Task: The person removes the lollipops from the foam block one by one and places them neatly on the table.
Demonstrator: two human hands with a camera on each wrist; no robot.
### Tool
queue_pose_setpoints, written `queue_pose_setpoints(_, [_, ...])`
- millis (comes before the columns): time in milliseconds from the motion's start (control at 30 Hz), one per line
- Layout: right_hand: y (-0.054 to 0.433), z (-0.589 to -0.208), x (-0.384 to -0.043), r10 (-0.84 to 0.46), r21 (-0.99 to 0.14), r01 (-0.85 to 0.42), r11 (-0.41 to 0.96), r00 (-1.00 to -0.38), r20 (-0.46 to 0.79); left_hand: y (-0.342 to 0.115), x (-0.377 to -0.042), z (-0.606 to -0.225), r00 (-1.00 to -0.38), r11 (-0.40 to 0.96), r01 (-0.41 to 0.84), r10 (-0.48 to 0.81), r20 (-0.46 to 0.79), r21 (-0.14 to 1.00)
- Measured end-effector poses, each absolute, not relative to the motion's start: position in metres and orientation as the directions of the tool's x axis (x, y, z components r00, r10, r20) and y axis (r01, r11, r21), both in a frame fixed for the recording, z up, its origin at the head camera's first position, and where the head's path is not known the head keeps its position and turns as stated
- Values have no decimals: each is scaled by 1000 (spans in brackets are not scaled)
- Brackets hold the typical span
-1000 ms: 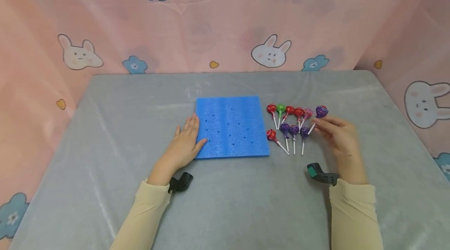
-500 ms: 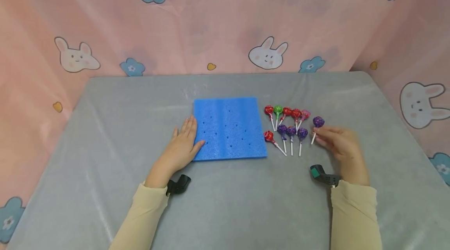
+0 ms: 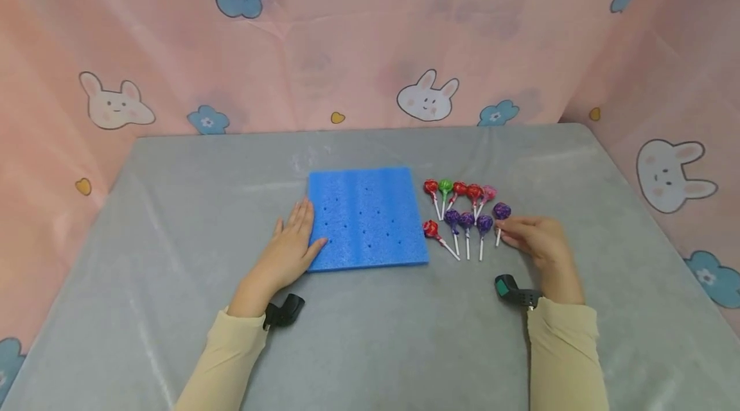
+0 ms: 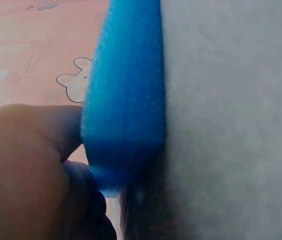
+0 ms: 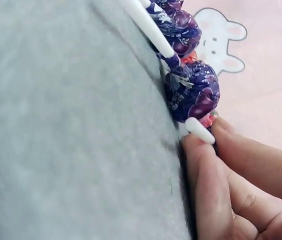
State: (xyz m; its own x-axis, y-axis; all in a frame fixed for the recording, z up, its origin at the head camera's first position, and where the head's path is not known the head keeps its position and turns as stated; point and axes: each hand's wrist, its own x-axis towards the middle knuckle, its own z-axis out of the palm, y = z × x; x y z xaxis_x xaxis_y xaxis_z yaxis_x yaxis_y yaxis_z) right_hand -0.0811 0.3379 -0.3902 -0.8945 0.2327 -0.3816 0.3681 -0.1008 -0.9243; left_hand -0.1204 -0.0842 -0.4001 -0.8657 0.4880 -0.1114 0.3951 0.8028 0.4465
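My left hand (image 3: 287,252) rests along the left edge of a blue foam board (image 3: 370,212), fingers straight and thumb on its top near the lower left corner. Small holes dot the board. At the right, my right hand (image 3: 537,241) pinches a purple-wrapped lollipop (image 3: 502,210) between thumb and fingertips, its white stick pointing toward me. In the right wrist view the stick's end (image 5: 200,131) shows between the fingertips, close to another purple lollipop (image 5: 193,90). The held lollipop is at the right end of the front row, low over the table.
Beside the board's right edge lie two rows of lollipops. The back row has red ones, a green lollipop (image 3: 444,187) and a pink lollipop (image 3: 489,192). In front are a red lollipop (image 3: 430,229) and several purple ones. A grey cloth (image 3: 370,340) covers the table; a pink curtain (image 3: 347,32) hangs behind.
My right hand has brought the purple lollipop down from over the back row to the right end of the front row. The left hand has stayed at the board's edge; the head view has shifted.
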Motion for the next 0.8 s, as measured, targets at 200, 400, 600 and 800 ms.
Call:
queue_pose_setpoints(200, [338, -387, -80, 271, -915, 404, -1, -880, -389, -79, -122, -399, -862, 802, 399, 494, -117, 444])
queue_pose_setpoints(400, [338, -385, -79, 265, -886, 424, 185, -890, -371, -78, -123, -401, -862, 793, 401, 496, -104, 459])
queue_pose_setpoints(600, [337, -389, -79, 220, -874, 415, 251, -904, -366, -82, -122, -407, -860, 790, 406, 500, -100, 460])
queue_pose_setpoints(800, [336, -390, -80, 192, -852, 413, 322, -910, -368, -83, -124, -409, -861, 784, 410, 502, -88, 465])
